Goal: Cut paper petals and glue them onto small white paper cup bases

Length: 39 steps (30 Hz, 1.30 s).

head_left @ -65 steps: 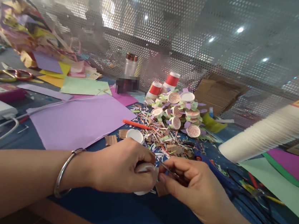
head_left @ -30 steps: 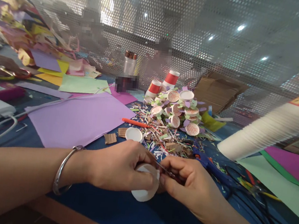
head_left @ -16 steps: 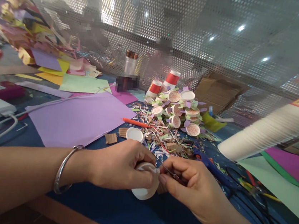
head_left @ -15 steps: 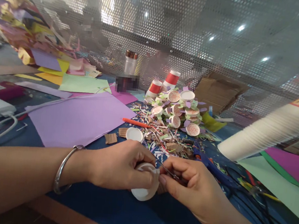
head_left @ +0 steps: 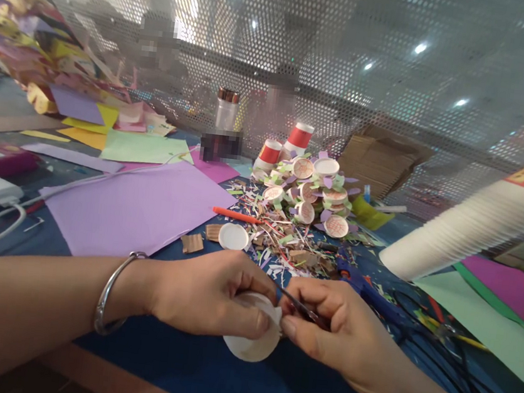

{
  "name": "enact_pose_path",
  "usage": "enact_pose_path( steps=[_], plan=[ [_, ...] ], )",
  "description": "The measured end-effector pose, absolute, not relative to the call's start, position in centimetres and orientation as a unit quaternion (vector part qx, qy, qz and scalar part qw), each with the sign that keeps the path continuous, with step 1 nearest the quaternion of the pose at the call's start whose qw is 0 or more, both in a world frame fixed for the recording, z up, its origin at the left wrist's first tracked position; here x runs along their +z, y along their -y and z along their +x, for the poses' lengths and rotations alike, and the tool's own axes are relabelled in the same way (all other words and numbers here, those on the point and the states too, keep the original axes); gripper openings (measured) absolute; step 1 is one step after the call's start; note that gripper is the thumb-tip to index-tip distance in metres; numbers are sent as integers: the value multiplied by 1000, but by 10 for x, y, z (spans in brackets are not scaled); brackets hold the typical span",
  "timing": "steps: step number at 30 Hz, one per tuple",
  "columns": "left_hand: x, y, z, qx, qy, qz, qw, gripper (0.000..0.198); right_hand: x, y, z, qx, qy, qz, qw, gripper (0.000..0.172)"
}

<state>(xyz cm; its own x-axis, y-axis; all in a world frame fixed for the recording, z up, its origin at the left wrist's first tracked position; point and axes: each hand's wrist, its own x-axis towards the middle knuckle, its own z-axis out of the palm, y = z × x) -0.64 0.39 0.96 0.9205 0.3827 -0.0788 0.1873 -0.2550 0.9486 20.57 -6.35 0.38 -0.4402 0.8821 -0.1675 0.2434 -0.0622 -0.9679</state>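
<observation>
Between the thumb and fingers of my left hand (head_left: 222,296) is a white paper cup bottom (head_left: 252,343) with a cut rim. My right hand (head_left: 331,334) is closed around small dark scissors (head_left: 303,308), mostly covered by its fingers. The blades point left and meet the edge of the cup piece, where a small flap stands up. Both hands are just above the blue table (head_left: 167,362). Behind my left hand lie a white paper disc (head_left: 233,237) and a scrap of corrugated cardboard (head_left: 191,243).
Cut cup bottoms with purple and green paper tabs (head_left: 307,192) are piled behind paper shreds (head_left: 286,231). A leaning cup stack (head_left: 472,214), a blue glue gun (head_left: 369,291) and black cables (head_left: 455,363) occupy the right. Purple paper (head_left: 142,205) and an orange pen (head_left: 236,215) lie left.
The cup piece has turned and shifted slightly down in my left hand, showing more of its white face. The scissors in my right hand have tilted a little at its edge.
</observation>
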Motion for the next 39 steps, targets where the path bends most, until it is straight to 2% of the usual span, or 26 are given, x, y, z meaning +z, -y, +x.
enact_pose_path(
  steps=[2, 8, 17, 27, 39],
  plan=[
    [8, -5, -6, 100, -196, 782, 583, 8, 5, 63, 207, 547, 631, -460, 301, 31],
    [0, -14, -8, 199, -218, 764, 574, 28, 12, 64, 212, 427, 665, -492, 366, 35],
    [-7, -15, -8, 239, -192, 727, 615, 23, 6, 67, 213, 252, 752, -542, 276, 35],
    [0, -13, -9, 235, -223, 830, 453, 22, 7, 71, 210, 186, 783, -513, 297, 28],
    [6, -9, -9, 261, -190, 855, 406, 22, 4, 71, 213, 109, 809, -490, 305, 25]
  ],
)
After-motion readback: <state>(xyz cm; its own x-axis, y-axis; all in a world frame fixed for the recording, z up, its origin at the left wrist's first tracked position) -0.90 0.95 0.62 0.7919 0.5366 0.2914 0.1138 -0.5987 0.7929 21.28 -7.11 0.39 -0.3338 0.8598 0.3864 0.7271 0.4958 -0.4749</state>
